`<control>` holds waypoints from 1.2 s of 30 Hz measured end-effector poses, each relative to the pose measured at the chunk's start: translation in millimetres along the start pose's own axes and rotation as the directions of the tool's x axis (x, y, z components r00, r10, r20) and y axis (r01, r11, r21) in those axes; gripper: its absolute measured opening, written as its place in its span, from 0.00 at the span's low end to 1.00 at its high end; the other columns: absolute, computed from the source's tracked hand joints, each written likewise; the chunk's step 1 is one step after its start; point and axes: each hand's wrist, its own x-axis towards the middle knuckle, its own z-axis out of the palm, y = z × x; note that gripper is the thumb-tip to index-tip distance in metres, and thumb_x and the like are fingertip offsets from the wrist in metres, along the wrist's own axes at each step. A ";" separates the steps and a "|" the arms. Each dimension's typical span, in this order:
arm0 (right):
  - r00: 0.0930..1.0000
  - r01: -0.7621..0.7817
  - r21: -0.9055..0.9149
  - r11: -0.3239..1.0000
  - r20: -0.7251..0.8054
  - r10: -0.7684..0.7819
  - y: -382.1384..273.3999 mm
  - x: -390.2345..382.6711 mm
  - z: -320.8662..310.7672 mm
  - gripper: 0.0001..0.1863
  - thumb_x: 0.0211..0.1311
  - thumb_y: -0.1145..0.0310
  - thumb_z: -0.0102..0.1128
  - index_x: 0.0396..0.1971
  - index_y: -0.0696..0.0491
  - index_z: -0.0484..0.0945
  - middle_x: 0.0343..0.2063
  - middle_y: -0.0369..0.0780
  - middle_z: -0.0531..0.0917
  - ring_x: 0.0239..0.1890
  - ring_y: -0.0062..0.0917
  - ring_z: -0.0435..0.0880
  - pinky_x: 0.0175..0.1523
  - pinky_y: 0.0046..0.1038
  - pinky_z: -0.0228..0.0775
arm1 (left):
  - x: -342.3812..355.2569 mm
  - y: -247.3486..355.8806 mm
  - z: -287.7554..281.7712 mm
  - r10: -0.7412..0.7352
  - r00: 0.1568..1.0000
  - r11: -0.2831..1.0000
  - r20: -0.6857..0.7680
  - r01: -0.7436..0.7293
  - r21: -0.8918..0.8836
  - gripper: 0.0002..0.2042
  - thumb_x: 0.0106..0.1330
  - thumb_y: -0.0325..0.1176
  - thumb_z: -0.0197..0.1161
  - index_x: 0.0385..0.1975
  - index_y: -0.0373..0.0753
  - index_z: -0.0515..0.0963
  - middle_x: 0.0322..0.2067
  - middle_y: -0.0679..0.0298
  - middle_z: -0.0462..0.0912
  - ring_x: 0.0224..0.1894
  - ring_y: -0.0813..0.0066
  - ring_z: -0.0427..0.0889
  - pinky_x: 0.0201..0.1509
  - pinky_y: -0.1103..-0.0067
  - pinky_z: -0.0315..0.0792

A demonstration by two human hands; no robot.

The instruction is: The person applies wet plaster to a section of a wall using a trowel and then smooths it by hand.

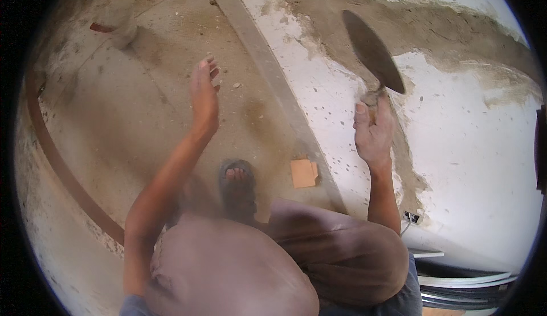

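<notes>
In right grip, a trowel.

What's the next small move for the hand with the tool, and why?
Probably ease the trowel lightly onto the rough mortar band: the right hand grips it, its blade overlaps the band in this view, and the band looks uneven. Whether they already touch, I can't tell.

White wall bright | floor dimmer | fisheye edges bent, corners black | upper left hazy
</notes>
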 end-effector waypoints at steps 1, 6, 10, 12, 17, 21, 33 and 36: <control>0.999 0.005 -0.102 0.995 0.040 -0.001 0.2 7.9 2.8 0.18 0.69 0.59 0.59 0.44 0.61 0.73 0.26 0.57 0.80 0.33 0.57 0.81 0.36 0.48 0.70 | 0.4 1.3 -1.3 -0.004 1.000 1.000 -0.007 0.004 0.005 0.32 0.77 0.57 0.39 0.67 0.37 0.66 0.67 0.51 0.67 0.69 0.55 0.65 0.70 0.59 0.60; 0.998 0.064 -0.125 0.990 0.031 -0.061 8.6 0.2 -4.8 0.19 0.70 0.57 0.57 0.43 0.61 0.74 0.23 0.58 0.79 0.33 0.57 0.80 0.36 0.48 0.69 | 0.8 5.6 1.9 -0.004 1.000 1.000 -0.002 0.004 0.005 0.31 0.77 0.57 0.39 0.67 0.37 0.66 0.66 0.52 0.68 0.69 0.56 0.65 0.70 0.59 0.60; 0.996 0.052 -0.219 0.974 0.080 -0.035 5.3 2.2 -10.5 0.20 0.70 0.57 0.57 0.43 0.62 0.74 0.24 0.57 0.80 0.32 0.57 0.80 0.35 0.47 0.69 | 0.7 2.6 -2.5 -0.017 1.000 1.000 -0.023 0.017 0.001 0.31 0.77 0.56 0.40 0.67 0.37 0.66 0.66 0.52 0.68 0.69 0.56 0.65 0.70 0.59 0.60; 0.997 0.068 -0.167 0.984 0.039 -0.062 5.5 2.8 -14.7 0.20 0.70 0.57 0.57 0.44 0.62 0.74 0.24 0.56 0.80 0.31 0.57 0.80 0.35 0.48 0.70 | -3.3 6.4 5.1 -0.037 0.999 0.999 -0.012 0.037 0.016 0.31 0.77 0.56 0.40 0.67 0.38 0.66 0.66 0.52 0.67 0.69 0.56 0.65 0.70 0.59 0.60; 0.980 -0.027 -0.334 0.942 0.177 0.091 -1.1 10.0 -19.6 0.21 0.69 0.57 0.58 0.46 0.63 0.74 0.25 0.58 0.80 0.32 0.58 0.80 0.37 0.49 0.70 | -2.1 -1.6 -2.7 -0.009 1.000 1.000 0.002 0.009 -0.002 0.31 0.77 0.56 0.40 0.67 0.38 0.65 0.66 0.52 0.67 0.69 0.56 0.65 0.71 0.57 0.59; 0.989 0.133 -0.197 0.971 -0.030 -0.142 3.4 -5.0 -20.5 0.21 0.69 0.57 0.58 0.45 0.62 0.74 0.26 0.60 0.80 0.33 0.58 0.80 0.38 0.50 0.70 | -0.7 -2.5 1.5 -0.018 1.000 1.000 0.017 0.019 -0.016 0.30 0.77 0.56 0.40 0.67 0.39 0.65 0.67 0.52 0.67 0.69 0.55 0.65 0.71 0.57 0.59; 1.000 0.003 -0.223 0.975 -0.013 -0.006 0.9 -7.9 -30.0 0.20 0.70 0.59 0.56 0.47 0.63 0.72 0.25 0.59 0.80 0.33 0.58 0.80 0.38 0.49 0.70 | -8.0 3.2 7.6 -0.016 1.000 1.000 0.022 0.016 0.012 0.30 0.78 0.56 0.39 0.67 0.38 0.66 0.66 0.52 0.68 0.69 0.58 0.66 0.69 0.60 0.60; 1.000 0.023 -0.206 0.978 -0.013 -0.026 -0.7 -8.7 -30.5 0.20 0.70 0.60 0.56 0.48 0.63 0.72 0.24 0.58 0.80 0.32 0.57 0.81 0.38 0.48 0.70 | -4.4 -4.6 -0.6 0.000 1.000 1.000 0.006 0.000 0.006 0.30 0.78 0.56 0.40 0.66 0.38 0.66 0.66 0.53 0.68 0.68 0.58 0.66 0.68 0.60 0.61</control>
